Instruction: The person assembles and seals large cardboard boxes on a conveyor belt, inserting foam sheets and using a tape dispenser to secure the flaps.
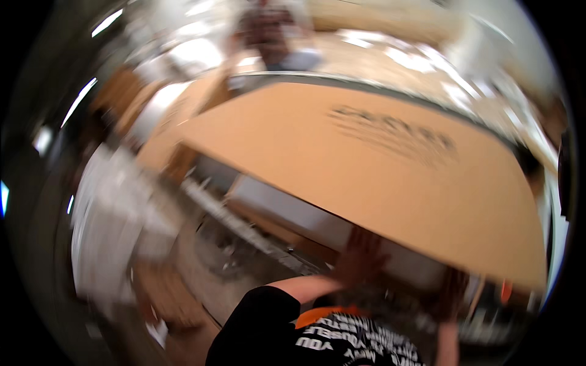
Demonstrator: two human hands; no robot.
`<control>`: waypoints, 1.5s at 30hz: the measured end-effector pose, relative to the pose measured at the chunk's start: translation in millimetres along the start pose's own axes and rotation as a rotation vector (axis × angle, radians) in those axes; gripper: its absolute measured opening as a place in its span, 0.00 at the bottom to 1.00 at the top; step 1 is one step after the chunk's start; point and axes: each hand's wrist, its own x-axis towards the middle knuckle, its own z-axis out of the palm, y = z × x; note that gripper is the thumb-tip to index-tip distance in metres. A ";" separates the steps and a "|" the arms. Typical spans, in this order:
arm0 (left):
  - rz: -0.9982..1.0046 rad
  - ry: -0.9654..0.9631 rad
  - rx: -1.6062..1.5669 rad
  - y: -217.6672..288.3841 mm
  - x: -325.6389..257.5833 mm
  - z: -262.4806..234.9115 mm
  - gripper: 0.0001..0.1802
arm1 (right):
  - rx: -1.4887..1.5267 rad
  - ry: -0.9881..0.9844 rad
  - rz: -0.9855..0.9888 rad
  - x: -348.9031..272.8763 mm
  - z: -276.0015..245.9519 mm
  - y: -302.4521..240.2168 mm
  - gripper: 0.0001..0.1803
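A large brown cardboard panel (342, 165), with black print on its top, spans the view in front of me. It may be the top of a wide carton; below its near edge a white surface (287, 204) shows. My left hand (361, 259) is raised at that near edge with its fingers stretched and apart, the tips reaching just under the cardboard. Whether they press on it I cannot tell. Farther right, my right hand (452, 290) is at the same edge, dark and smeared by motion, its fingers unclear.
A person in a checked shirt (265, 30) is beyond the panel. More cardboard (162, 131) stands at the far left. White wrapped material (116, 219) is piled on the left, above a brown cardboard piece (171, 299) on the floor. A metal rail (235, 222) runs below the panel.
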 end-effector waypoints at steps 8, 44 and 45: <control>0.535 0.398 0.272 70.8 80.4 -236.7 0.64 | 0.002 -0.141 0.204 34.8 -60.5 -30.6 0.60; 0.970 -0.346 0.170 32.9 70.0 -55.7 0.51 | 0.097 0.824 0.348 43.4 -20.2 -72.0 0.08; 0.941 -0.368 0.170 33.0 70.7 -57.4 0.50 | 0.093 0.846 0.345 47.3 -14.2 -66.1 0.08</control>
